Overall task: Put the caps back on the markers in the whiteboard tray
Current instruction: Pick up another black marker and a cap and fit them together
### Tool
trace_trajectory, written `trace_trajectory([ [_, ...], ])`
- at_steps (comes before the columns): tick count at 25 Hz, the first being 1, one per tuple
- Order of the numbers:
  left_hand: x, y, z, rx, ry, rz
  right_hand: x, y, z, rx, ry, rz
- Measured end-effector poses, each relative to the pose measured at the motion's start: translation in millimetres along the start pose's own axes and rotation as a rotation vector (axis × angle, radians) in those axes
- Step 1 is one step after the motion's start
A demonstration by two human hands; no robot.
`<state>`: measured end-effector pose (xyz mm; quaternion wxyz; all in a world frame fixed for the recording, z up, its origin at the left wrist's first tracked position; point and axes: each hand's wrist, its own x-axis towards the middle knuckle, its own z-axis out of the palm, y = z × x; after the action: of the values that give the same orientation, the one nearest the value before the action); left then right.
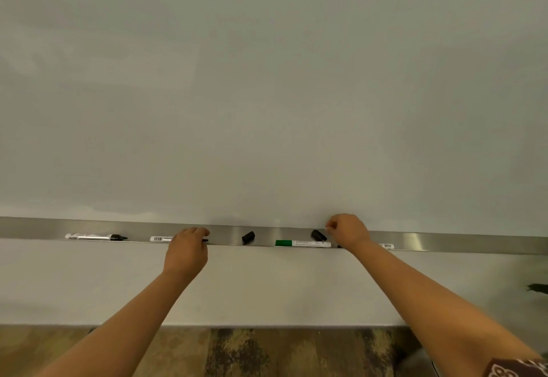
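Metal tray under the whiteboard carries a capped black marker far left and a green marker. Left hand is closed over an uncapped marker. Right hand pinches beside a loose black cap (contact unclear), hiding another marker. A second cap lies between.

Four markers are counted in the tray: a black-capped one at far left, one partly hidden under the left hand, a green one, and one mostly hidden behind the right hand. Two loose black caps are seen approx. mid-tray. Two hands and one whiteboard are counted.
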<state>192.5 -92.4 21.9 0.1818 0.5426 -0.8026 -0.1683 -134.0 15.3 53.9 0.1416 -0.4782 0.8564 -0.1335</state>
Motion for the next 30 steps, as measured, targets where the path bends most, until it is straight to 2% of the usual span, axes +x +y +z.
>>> trace_trajectory([
  [4,4,-12,-12,0.007,-0.002,-0.065,6,-20,14,-0.211,-0.108,0.054],
  [10,7,-49,-24,0.057,-0.062,-0.184,13,-36,22,-0.459,-0.051,0.041],
  [13,14,-55,-24,0.146,-0.131,-0.118,9,-52,29,-0.493,-0.026,-0.013],
  [15,19,-57,-21,0.265,-0.252,-0.011,3,-65,32,-0.382,0.051,-0.063],
  [17,22,-58,-17,0.353,-0.343,0.053,-10,-84,34,-0.151,0.158,-0.123],
  [20,28,-60,-17,0.377,-0.300,0.107,-33,-116,37,0.218,0.229,-0.188],
  [23,36,-59,-22,0.363,-0.278,0.115,-48,-145,42,0.390,0.177,-0.214],
  [26,36,-61,-25,0.265,-0.275,0.095,-52,-168,44,0.487,0.137,-0.219],
  [30,19,-50,-32,-0.096,-0.120,0.020,-56,-188,46,0.654,0.113,-0.154],
])
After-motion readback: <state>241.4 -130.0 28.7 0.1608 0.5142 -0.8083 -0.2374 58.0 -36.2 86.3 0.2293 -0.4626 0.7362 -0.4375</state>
